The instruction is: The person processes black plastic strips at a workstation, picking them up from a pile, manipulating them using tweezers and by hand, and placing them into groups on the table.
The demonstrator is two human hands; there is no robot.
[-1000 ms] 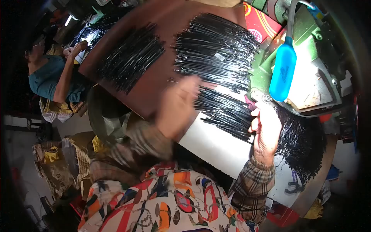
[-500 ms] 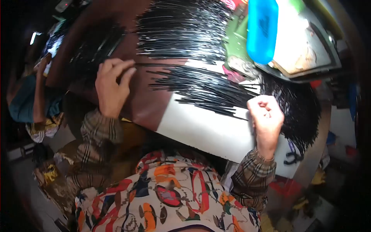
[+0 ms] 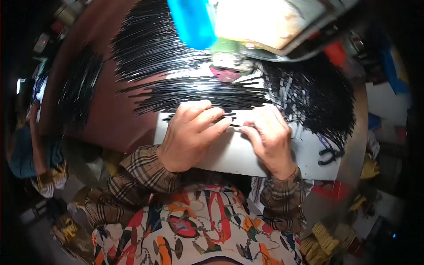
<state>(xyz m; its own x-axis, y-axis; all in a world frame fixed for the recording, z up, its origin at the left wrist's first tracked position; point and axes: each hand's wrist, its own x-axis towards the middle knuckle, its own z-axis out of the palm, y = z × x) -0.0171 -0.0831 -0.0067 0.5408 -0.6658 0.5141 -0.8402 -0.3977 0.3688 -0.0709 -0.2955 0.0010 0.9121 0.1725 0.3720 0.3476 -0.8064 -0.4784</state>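
My left hand (image 3: 190, 134) has its fingers curled together over the front of the white board, pinching a thin black wire (image 3: 236, 126). Across from it, my right hand (image 3: 271, 139) grips the same wire between thumb and fingers, and only a short piece shows between the two hands. Just beyond my hands lies a loose bundle of black wires (image 3: 194, 95), spread roughly crosswise. A dense heap of black wires (image 3: 318, 95) with some shiny ends sits to the right of my right hand.
Behind the bundle is a larger stack of black wires (image 3: 150, 42); another dark bunch (image 3: 79, 88) lies left. A bright lamp (image 3: 260, 22) and blue case (image 3: 192, 22) overhang the table. Dark-handled pliers (image 3: 329, 154) rest at the right. Another person's arm (image 3: 37, 141) shows far left.
My left hand has come right from the far left of the bundle to meet my right hand. My right hand has shifted slightly left, and the view has turned.
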